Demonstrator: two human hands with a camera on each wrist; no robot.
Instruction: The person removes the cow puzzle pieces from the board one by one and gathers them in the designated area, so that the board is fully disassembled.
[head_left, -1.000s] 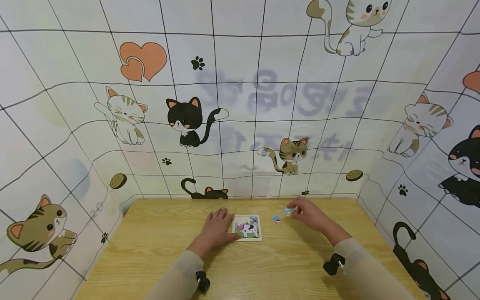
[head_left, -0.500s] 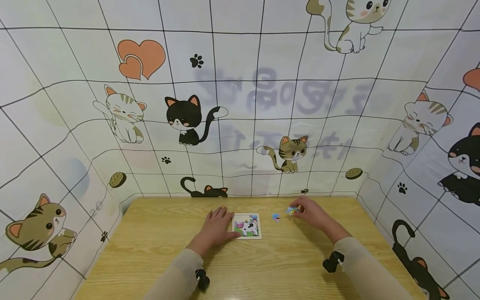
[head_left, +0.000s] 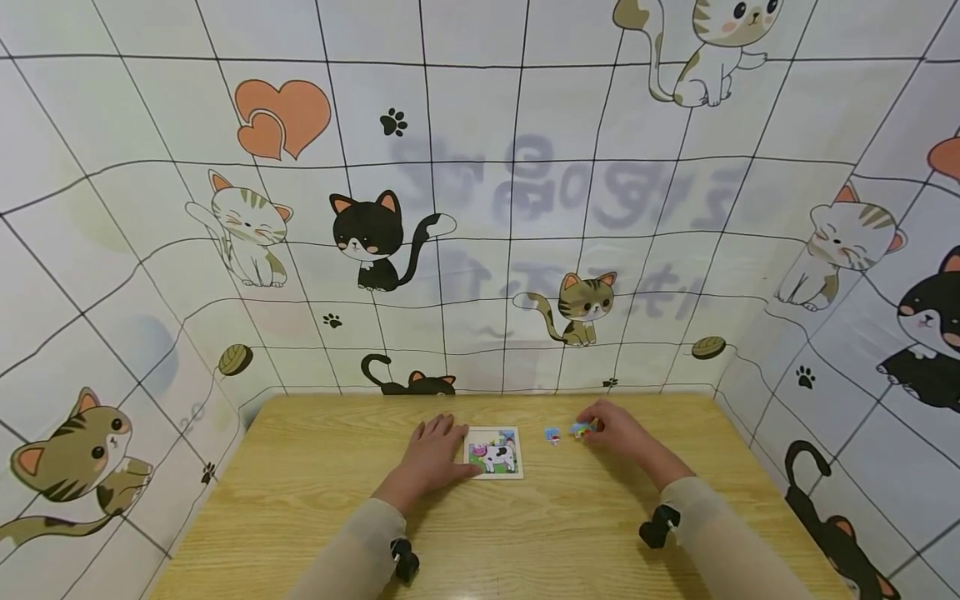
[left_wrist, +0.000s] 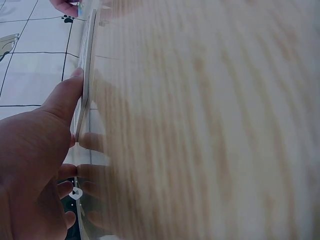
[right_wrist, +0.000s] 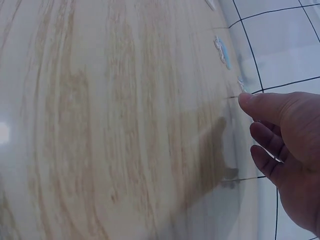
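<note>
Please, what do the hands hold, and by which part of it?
The right hand pinches a puzzle piece by its right end; the left hand touches the puzzle board's left side.

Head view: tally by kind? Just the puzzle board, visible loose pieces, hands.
Puzzle board: 1
Loose pieces: 2 (lone piece, held piece)
Hands: 2 (left hand, right hand)
Total: 5

Up on the head, one camera looks forward and down across the bench; wrist cameras, close by left hand and right hand, look sideways-tilted, sharing bench and wall.
</note>
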